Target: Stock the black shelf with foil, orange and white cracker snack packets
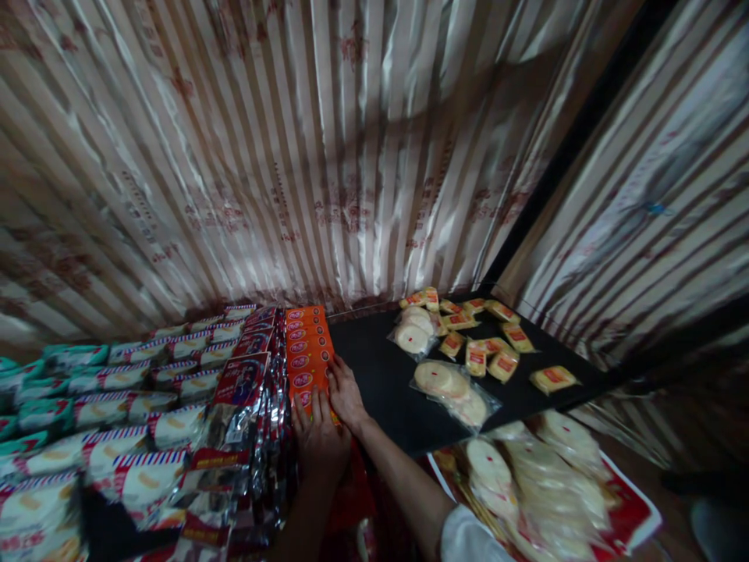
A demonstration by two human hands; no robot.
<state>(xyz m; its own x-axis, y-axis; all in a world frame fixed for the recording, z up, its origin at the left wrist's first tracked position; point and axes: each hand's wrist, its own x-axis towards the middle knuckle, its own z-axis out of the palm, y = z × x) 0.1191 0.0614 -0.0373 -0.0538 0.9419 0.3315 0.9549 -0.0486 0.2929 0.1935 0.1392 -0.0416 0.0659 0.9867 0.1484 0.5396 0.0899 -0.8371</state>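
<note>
A row of overlapping orange packets with round logos stands on the dark table, running toward the curtain. My left hand rests on the near end of this row, its fingers stretched over the lowest packet. Along the row's right edge lies my right hand, fingers extended and touching the packets' side. The thumbs are hard to make out. Directly left of the orange row are stacked dark-and-silver foil packets.
White packets with striped tops and green-topped packs fill the left. On the black tabletop at right sit small yellow wrapped cakes and bagged white round flatbreads. More bagged flatbreads lie lower right. A striped curtain hangs behind.
</note>
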